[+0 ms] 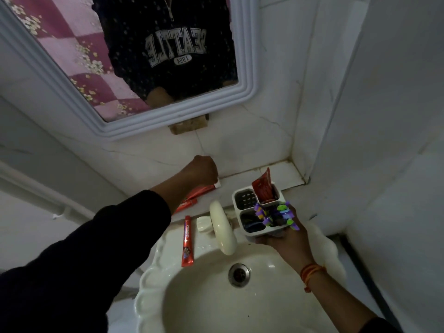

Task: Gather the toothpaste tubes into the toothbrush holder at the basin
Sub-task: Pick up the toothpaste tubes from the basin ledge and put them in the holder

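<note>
My right hand [287,239] holds a white toothbrush holder [242,191] with several compartments above the basin's right rim. A red toothpaste tube [264,187] stands in its back compartment, and purple and green toothbrushes [276,213] stick out at the front. My left hand [200,170] is closed at the cap end of a long red toothpaste tube [195,197] lying on the ledge behind the basin; my forearm hides part of it. Another red toothpaste tube [187,241] lies on the basin's left rim.
The cream tap [222,228] curves over the white basin [168,272], whose drain [239,274] sits mid-bowl. A small white soap piece [203,223] lies left of the tap. A white-framed mirror [168,111] hangs above. Tiled walls close in at the right.
</note>
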